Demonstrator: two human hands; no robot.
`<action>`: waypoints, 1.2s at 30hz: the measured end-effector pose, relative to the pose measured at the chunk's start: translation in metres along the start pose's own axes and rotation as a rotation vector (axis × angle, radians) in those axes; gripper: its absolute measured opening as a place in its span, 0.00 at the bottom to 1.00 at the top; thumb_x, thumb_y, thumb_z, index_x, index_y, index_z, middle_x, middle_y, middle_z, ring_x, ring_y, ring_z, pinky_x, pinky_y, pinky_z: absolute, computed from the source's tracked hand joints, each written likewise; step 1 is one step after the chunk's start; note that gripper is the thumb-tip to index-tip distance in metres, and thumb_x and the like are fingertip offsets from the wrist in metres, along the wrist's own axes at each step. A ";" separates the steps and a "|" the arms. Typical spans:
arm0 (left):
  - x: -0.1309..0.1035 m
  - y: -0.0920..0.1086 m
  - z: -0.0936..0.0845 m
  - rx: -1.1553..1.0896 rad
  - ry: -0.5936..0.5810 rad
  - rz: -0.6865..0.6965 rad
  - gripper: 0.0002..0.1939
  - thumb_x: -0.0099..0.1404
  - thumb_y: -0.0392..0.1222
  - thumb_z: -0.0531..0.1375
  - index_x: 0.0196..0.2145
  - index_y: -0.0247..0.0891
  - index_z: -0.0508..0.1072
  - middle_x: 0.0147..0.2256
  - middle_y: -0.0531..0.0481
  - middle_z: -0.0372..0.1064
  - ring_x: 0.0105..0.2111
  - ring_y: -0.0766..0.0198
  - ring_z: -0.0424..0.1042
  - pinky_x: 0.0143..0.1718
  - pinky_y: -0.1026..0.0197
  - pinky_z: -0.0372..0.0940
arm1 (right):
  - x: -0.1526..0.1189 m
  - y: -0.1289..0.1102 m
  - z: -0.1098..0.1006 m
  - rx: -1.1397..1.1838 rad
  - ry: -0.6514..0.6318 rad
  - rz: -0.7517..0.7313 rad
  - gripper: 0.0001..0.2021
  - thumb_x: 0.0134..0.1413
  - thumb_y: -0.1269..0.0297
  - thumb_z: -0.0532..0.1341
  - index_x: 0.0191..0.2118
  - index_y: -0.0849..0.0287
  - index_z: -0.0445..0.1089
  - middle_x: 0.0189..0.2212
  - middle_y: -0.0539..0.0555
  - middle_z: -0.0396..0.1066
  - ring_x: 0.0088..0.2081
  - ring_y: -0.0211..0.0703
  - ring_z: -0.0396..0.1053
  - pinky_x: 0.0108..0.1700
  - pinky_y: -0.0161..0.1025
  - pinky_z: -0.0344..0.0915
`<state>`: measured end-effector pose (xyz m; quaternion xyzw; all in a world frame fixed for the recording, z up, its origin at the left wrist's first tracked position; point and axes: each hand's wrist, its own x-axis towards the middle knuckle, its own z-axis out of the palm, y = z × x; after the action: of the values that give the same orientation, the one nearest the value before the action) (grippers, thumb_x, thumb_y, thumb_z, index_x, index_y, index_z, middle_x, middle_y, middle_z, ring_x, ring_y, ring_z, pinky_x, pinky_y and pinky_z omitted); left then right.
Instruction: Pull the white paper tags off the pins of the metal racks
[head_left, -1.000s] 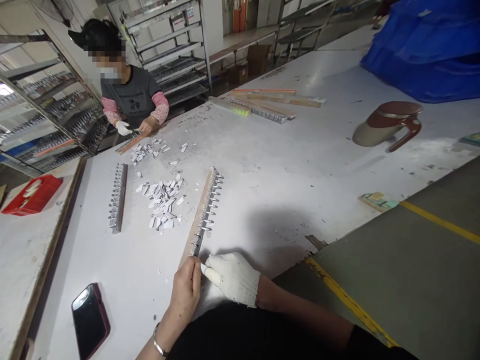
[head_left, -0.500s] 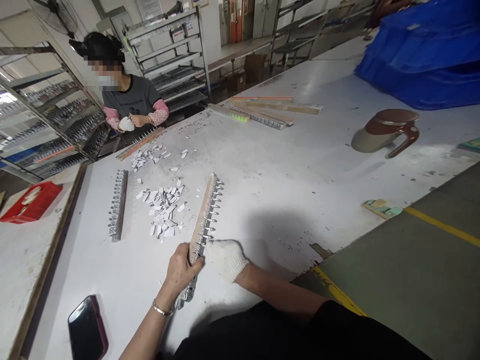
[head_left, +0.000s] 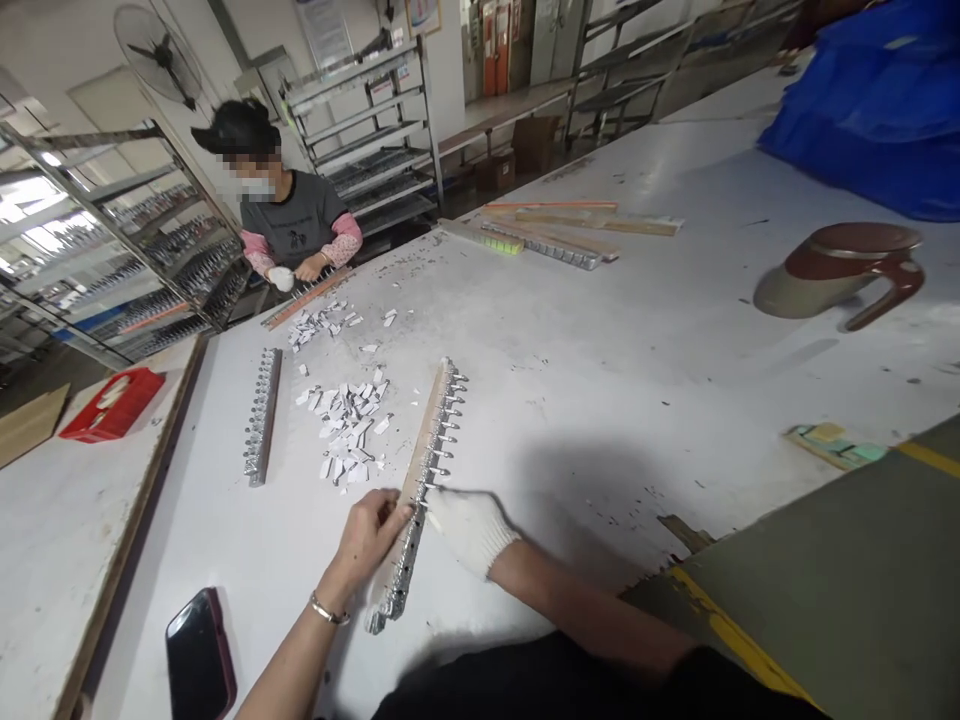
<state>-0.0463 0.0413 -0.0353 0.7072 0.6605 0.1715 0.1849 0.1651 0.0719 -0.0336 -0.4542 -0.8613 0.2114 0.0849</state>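
Clasping strip (head_left: 423,440) in closed left hand (head_left: 369,537); pinching with gloved right hand (head_left: 471,530), cannot tell on what. Looks roughly half done: lined with pins (head_left: 448,426) far, seemingly pinless near.

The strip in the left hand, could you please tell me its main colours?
The strip is pale tan and silvery grey, best seen in the head view.

Our white table (head_left: 600,380) holds a black rectangular smartphone (head_left: 196,655) left of our left hand (head_left: 367,540). Flat white pieces (head_left: 358,400) lie beyond that hand.
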 end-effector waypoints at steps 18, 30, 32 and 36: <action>0.068 -0.062 -0.061 0.062 0.319 -0.153 0.11 0.65 0.45 0.57 0.32 0.38 0.77 0.32 0.44 0.77 0.33 0.57 0.76 0.40 0.57 0.69 | -0.015 0.040 0.033 0.315 0.131 0.035 0.17 0.63 0.63 0.54 0.54 0.53 0.72 0.52 0.53 0.76 0.52 0.48 0.74 0.53 0.42 0.67; -0.028 0.051 -0.029 -0.855 0.111 -0.125 0.17 0.68 0.56 0.61 0.35 0.39 0.69 0.25 0.53 0.69 0.27 0.64 0.69 0.34 0.61 0.65 | -0.018 -0.025 -0.032 0.456 0.146 -0.076 0.12 0.66 0.62 0.55 0.48 0.54 0.74 0.38 0.52 0.78 0.38 0.42 0.73 0.40 0.37 0.64; -0.041 0.062 -0.021 -0.823 0.065 -0.114 0.17 0.69 0.56 0.60 0.34 0.39 0.67 0.25 0.55 0.66 0.27 0.66 0.65 0.32 0.62 0.62 | -0.023 -0.027 -0.032 0.328 0.091 -0.155 0.14 0.68 0.63 0.52 0.38 0.56 0.75 0.35 0.52 0.78 0.36 0.42 0.72 0.40 0.37 0.63; -0.053 0.059 -0.020 -0.770 -0.025 -0.062 0.19 0.70 0.57 0.59 0.31 0.38 0.67 0.25 0.56 0.58 0.26 0.68 0.56 0.29 0.65 0.54 | -0.040 -0.014 -0.031 0.245 0.050 -0.244 0.15 0.70 0.60 0.51 0.38 0.55 0.75 0.33 0.52 0.77 0.32 0.40 0.69 0.36 0.36 0.62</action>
<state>-0.0084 -0.0145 0.0114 0.5678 0.5665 0.3925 0.4501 0.1878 0.0411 0.0020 -0.3375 -0.8755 0.2914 0.1863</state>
